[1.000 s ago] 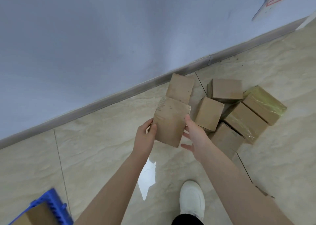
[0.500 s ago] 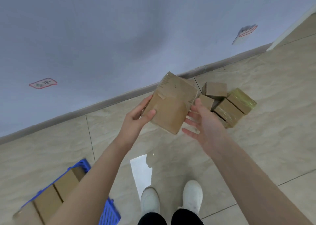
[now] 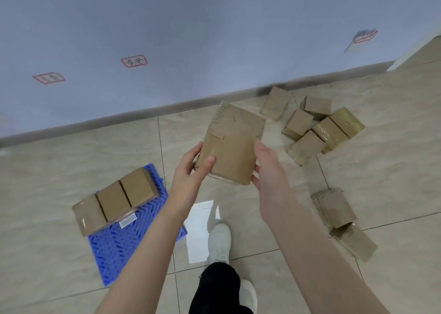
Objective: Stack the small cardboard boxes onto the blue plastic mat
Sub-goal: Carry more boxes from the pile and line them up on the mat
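Observation:
I hold a taped cardboard box (image 3: 232, 144) in the air between both hands, at chest height over the tiled floor. My left hand (image 3: 191, 168) grips its lower left corner, thumb on the top face. My right hand (image 3: 267, 168) cups its right side and underside. The blue plastic mat (image 3: 119, 244) lies on the floor at lower left, with a row of three boxes (image 3: 117, 198) along its far edge. A heap of several loose boxes (image 3: 315, 127) lies by the wall at upper right.
Two more boxes (image 3: 341, 220) lie on the floor at right, beside my right forearm. My feet in white shoes (image 3: 219, 242) stand between mat and boxes. The wall with its grey skirting (image 3: 143, 111) runs across the top, bearing red-bordered labels.
I have lifted the box off the heap and turned left with it. The view has swung so the blue mat and its three boxes now show fully at lower left.

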